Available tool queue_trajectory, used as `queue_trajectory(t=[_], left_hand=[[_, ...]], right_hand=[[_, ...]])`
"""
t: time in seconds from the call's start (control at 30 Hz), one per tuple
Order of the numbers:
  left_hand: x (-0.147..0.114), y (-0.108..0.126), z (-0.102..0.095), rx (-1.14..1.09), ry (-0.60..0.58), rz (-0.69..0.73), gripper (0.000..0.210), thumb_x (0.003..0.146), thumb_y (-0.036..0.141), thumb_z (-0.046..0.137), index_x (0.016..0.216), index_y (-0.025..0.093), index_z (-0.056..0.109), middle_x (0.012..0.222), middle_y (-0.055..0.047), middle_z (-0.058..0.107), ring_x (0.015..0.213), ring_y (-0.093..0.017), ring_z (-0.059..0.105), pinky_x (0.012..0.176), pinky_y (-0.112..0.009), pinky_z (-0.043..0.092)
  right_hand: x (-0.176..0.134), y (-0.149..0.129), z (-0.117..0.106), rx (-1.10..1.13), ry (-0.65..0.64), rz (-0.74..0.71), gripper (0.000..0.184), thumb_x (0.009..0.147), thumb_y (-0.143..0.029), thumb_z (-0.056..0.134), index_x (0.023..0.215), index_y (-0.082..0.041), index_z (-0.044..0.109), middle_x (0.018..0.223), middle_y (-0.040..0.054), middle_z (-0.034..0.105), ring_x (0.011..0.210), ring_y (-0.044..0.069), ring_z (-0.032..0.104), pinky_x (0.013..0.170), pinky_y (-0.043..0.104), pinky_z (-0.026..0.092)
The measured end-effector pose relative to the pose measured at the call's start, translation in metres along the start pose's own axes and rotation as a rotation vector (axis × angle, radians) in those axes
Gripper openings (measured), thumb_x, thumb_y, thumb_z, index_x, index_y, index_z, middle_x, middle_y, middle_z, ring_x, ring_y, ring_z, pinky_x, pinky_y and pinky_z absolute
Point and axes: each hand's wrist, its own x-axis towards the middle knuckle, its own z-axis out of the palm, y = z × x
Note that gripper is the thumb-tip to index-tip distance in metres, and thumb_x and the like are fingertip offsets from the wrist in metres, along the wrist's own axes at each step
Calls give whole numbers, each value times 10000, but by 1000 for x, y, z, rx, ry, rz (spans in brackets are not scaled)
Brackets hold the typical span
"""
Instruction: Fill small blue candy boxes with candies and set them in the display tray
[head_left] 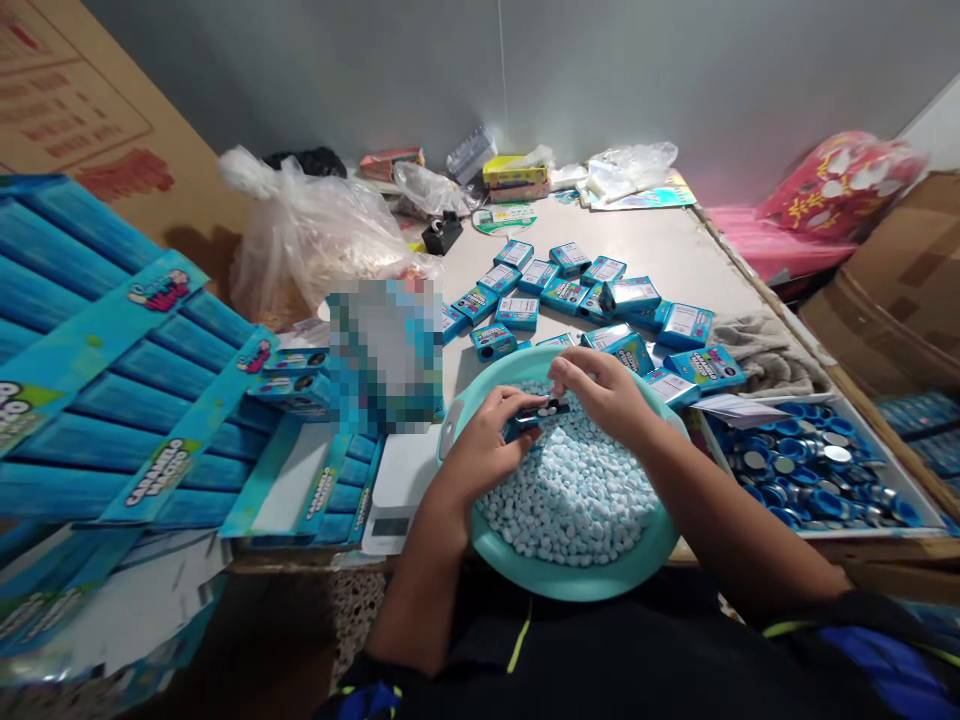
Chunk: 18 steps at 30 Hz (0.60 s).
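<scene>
A turquoise bowl [577, 585] filled with small white and pale-blue candies [574, 500] stands at the table's front edge, close to my body. Over its far left part, my left hand [486, 445] is closed round a small blue candy box [519, 428], mostly covered by the fingers. A few candies show at the box's dark end. My right hand [604, 390] hovers just right of that end, thumb and fingers pinched together; whatever is between them is too small to make out. Several blue printed candy boxes [564, 294] lie scattered beyond the bowl.
Left of the bowl sits a white kitchen scale [405, 475]. Stacks of flat blue cartons [82, 350] lean at the far left. On the right, a white tray [930, 515] holds many blue and silver caps [795, 460], beside a grey cloth [765, 350]. Plastic bags [315, 225] stand behind.
</scene>
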Motion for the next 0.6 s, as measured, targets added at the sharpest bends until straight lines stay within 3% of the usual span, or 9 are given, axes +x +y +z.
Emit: queue_trajectory(t=[0.17, 0.6], left_hand=[[1, -6, 2, 15, 2, 18, 349, 917, 200, 669, 1253, 293, 668, 1260, -50, 587, 1235, -244, 592, 1155, -486, 489], [1, -8, 4, 49, -26, 100, 385, 927, 157, 616, 1289, 285, 638, 1264, -60, 568, 1268, -235, 576, 1158, -440, 488]], right_hand=[[1, -1, -1, 75, -35, 40, 470, 999, -595, 531, 732, -216, 612, 733, 16, 628, 735, 180, 579, 710, 326, 435], [4, 3, 18, 726, 80, 311, 402, 822, -617, 699, 822, -218, 651, 786, 21, 660, 801, 206, 677, 860, 374, 533]])
